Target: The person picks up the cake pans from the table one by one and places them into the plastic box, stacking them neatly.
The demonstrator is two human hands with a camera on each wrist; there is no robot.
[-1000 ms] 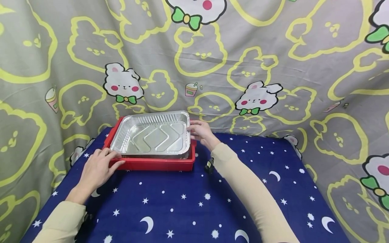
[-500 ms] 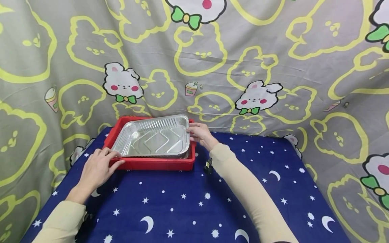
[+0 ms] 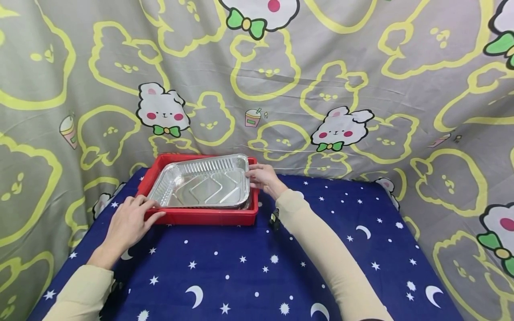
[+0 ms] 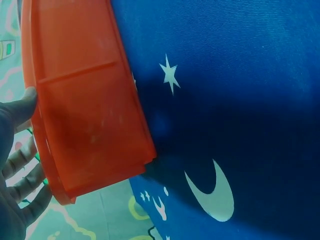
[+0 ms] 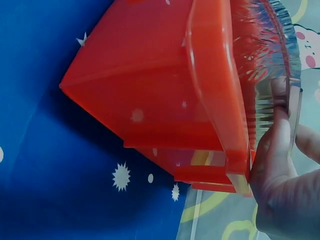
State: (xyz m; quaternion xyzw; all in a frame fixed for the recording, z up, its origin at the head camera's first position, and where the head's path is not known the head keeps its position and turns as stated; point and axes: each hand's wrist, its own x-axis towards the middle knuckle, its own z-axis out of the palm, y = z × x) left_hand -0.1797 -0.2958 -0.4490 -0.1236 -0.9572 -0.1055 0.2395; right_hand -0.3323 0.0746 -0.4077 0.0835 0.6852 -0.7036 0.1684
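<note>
A shiny rectangular foil pan (image 3: pixel 205 185) lies tilted in a shallow red plastic tray (image 3: pixel 206 217), its right side higher than its left. My right hand (image 3: pixel 266 179) pinches the pan's right rim, thumb on the inner side and fingers outside, as the right wrist view shows over the tray's end wall. My left hand (image 3: pixel 130 220) holds the tray's front left corner, with the thumb (image 4: pixel 30 95) on the front rim and the fingers spread over the left side. In the head view its fingertips come close to the pan's near left corner.
Under the tray is a dark blue tablecloth (image 3: pixel 241 272) printed with white stars and moons. Behind the table hangs a grey curtain (image 3: pixel 281 107) with cartoon animals, close to the tray's back edge.
My right hand has lowered the pan's raised right side a little into the tray, more of whose back rim now shows. The left hand and the tray have stayed put.
</note>
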